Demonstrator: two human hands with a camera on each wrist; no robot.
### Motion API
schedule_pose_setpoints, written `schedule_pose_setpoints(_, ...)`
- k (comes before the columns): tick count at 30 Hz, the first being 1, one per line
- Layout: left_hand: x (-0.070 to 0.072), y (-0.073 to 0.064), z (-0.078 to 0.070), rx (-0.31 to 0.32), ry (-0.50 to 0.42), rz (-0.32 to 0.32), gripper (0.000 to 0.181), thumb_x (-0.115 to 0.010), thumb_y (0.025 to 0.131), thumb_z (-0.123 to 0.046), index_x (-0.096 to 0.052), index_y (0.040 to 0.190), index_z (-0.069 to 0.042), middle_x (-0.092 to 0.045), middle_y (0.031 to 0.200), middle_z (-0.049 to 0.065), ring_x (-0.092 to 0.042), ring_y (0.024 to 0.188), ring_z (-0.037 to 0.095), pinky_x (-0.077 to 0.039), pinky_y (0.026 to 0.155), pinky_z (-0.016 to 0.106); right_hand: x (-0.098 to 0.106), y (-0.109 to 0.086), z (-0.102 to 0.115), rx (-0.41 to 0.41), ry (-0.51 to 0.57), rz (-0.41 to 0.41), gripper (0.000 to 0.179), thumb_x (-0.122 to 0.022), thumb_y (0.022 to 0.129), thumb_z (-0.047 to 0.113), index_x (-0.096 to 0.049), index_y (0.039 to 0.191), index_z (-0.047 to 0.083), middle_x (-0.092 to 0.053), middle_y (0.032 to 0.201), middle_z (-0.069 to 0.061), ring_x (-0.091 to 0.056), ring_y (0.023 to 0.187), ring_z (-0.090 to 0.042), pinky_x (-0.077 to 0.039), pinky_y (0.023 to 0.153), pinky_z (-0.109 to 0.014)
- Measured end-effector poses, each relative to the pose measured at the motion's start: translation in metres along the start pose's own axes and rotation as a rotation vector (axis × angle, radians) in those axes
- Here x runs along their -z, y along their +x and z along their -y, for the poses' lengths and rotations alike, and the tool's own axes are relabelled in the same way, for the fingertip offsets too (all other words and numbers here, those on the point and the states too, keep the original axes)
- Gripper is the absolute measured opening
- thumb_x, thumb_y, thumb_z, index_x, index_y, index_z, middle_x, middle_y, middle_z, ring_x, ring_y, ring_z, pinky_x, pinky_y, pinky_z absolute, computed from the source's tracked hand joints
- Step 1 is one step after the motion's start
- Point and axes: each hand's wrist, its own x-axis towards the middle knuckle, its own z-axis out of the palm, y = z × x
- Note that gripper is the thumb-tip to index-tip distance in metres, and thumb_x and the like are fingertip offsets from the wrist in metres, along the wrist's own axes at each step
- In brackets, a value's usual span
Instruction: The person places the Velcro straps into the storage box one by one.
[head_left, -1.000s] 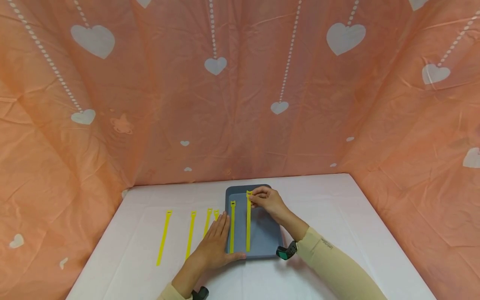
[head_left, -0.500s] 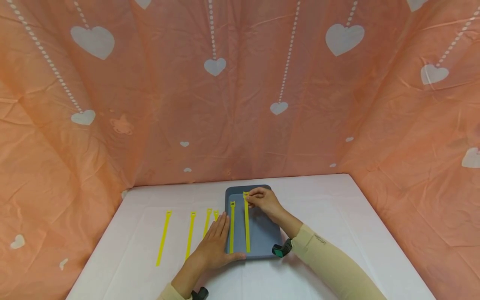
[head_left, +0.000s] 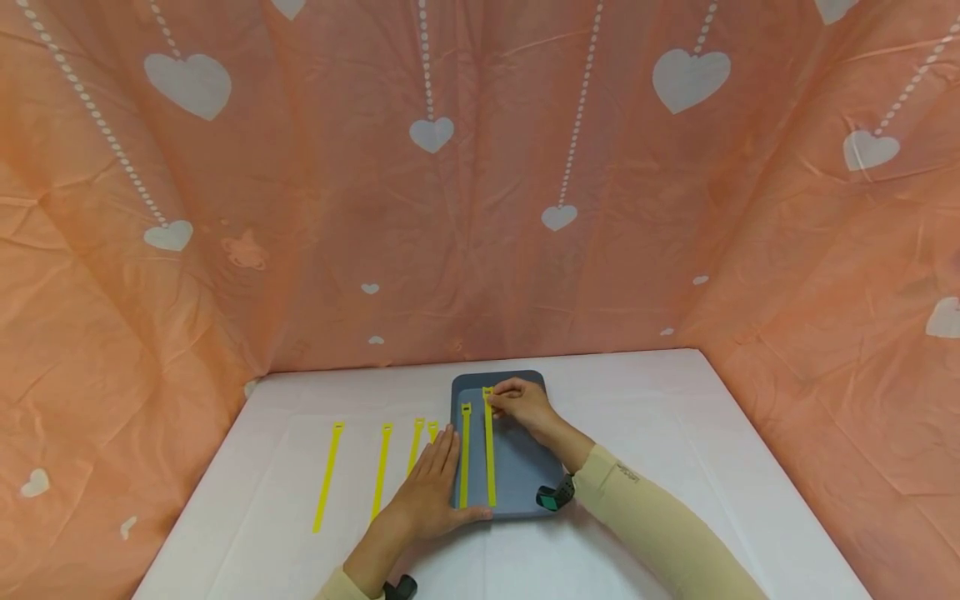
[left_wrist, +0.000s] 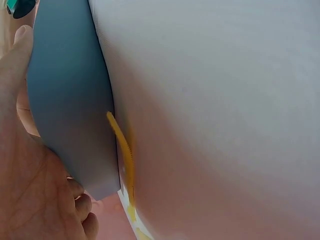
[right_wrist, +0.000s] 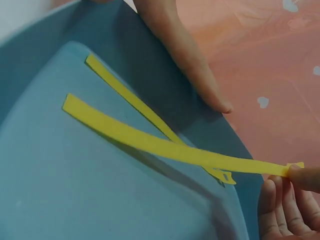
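A grey-blue rectangular tray point(head_left: 525, 479) stands on the table. My left hand point(head_left: 427, 492) rests along its left side, fingers straight against the wall and thumb along the near edge. Over the tray my right hand point(head_left: 527, 407) pinches a yellow cable strap point(head_left: 491, 458) by its slotted head, between thumb and fingertips. In the right wrist view the held strap point(right_wrist: 150, 142) slopes down toward the tray floor and casts a shadow there. Another yellow strap point(right_wrist: 127, 97) lies inside the tray, near its left wall, roughly parallel to the held one in the head view.
Left of the tray, several more yellow straps lie on the white tablecloth, including one far left point(head_left: 327, 479) and one nearer point(head_left: 382, 467); my left hand partly covers some. An orange curtain point(head_left: 480, 250) with white hearts encloses the back and sides.
My right hand has moved a little left and slightly nearer me, bringing the held strap closer to the one lying in the tray. The left hand has stayed put.
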Motion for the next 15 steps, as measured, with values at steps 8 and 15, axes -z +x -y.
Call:
schedule_pose_setpoints(8, 0.0009, -0.0016, -0.0008, 0.007, -0.027, 0.006, 0.131, -0.069, 0.087, -0.081, -0.013, 0.170, 0.003, -0.006, 0.179, 0.021, -0.008, 0.166, 0.037, -0.015, 0.134, 0.054, -0.0050, 0.0028, -0.0042, -0.028, 0.021, -0.008, 0.014, -0.076, 0.098, 0.002, -0.071, 0.108, -0.007, -0.077, 0.087, -0.008, -0.071, 0.072, -0.014, -0.064, 0.071, -0.035)
schedule_pose_setpoints(15, 0.0014, -0.0017, -0.0006, 0.022, -0.029, 0.025, 0.132, -0.067, 0.087, -0.084, -0.011, 0.171, 0.001, -0.003, 0.180, 0.018, -0.005, 0.167, 0.035, -0.014, 0.134, 0.053, -0.0090, 0.0070, -0.0086, -0.049, 0.004, -0.016, 0.014, -0.077, 0.097, 0.001, -0.072, 0.107, -0.008, -0.077, 0.085, -0.009, -0.071, 0.069, -0.015, -0.064, 0.068, -0.032)
